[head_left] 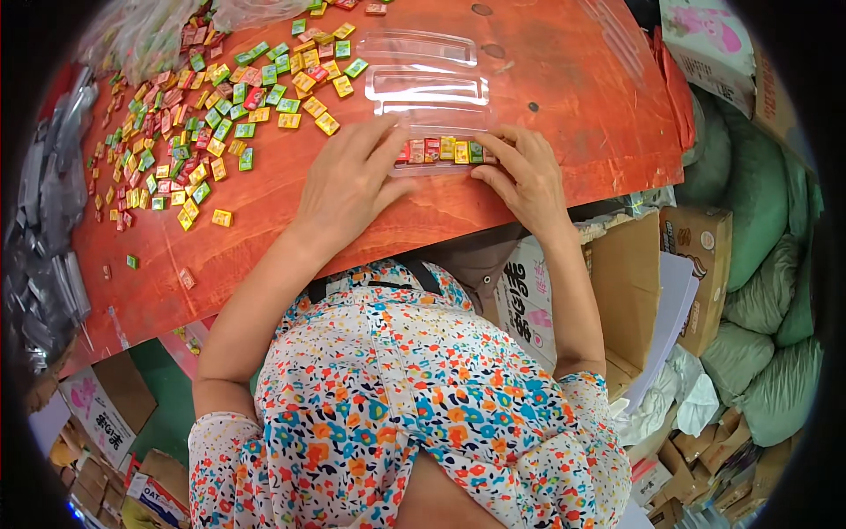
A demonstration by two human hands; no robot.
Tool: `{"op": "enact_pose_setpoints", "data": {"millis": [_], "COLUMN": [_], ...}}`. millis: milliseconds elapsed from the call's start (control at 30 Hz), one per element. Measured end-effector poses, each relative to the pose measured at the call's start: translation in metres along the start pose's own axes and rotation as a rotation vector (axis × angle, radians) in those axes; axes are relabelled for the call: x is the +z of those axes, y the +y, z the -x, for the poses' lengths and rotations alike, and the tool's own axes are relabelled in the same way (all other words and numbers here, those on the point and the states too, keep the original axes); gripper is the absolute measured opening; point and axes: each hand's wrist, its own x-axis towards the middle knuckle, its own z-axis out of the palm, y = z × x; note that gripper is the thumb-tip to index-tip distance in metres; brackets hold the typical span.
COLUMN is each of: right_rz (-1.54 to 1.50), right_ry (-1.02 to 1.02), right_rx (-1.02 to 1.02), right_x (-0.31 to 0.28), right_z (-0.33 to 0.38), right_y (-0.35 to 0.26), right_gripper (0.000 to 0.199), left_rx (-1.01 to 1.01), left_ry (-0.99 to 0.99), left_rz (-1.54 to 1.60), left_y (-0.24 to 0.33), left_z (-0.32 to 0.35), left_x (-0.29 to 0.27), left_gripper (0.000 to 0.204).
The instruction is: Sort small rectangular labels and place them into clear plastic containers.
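A clear plastic tray (432,170) lies near the front edge of the red table, with a row of small red, yellow and green boxes (447,151) in it. At its left end is my left hand (351,181), thumb and fingers bent round the tray's corner. My right hand (530,176) curls over the opposite end, thumb at the near rim and fingers by the last boxes, hiding part of them. Just beyond lie two more clear trays, a nearer one (427,85) and a farther one (419,48).
Many loose little boxes (211,132) spread over the table's left half. Clear plastic bags (141,40) sit at the far left, dark plastic packaging (48,229) along the left edge. An open cardboard box (627,295) and green sacks (749,194) stand to the right.
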Motion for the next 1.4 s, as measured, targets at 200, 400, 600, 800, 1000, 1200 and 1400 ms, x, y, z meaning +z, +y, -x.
{"op": "enact_pose_setpoints", "data": {"millis": [200,400,600,800,1000,1200,1400], "right_rz": [0.051,0.148,0.219,0.22,0.069,-0.019,0.161], "right_ry": [-0.092,-0.237,-0.254,-0.306,-0.154,-0.029,-0.032], "right_rx": [-0.1,-0.157,-0.18,-0.162,-0.191,-0.305,-0.442], "right_x": [0.017,0.026,0.028,0.023,0.01,0.052,0.085], "right_z": [0.001,0.004,0.004,0.003,-0.033,-0.109,-0.178], "right_y": [-0.014,-0.014,-0.019,-0.023,-0.041,-0.072,-0.053], "right_gripper": [0.068,0.074,0.075,0.075,0.058,0.029,0.027], "left_rx": [0.115,0.09,0.067,0.046,0.006,-0.272,-0.315], "left_ry": [-0.16,-0.224,-0.231,-0.198,-0.12,0.036,0.143], "left_rz": [-0.214,-0.227,-0.224,-0.192,-0.186,-0.475,-0.418], "left_y": [0.007,0.011,0.013,0.01,0.007,-0.031,-0.027], "left_z": [0.002,0.013,0.015,0.019,0.03,0.069,0.094], "left_x": [0.006,0.008,0.013,0.019,-0.012,-0.058,-0.075], "left_gripper": [0.098,0.103,0.106,0.104,0.081,0.052,0.042]}}
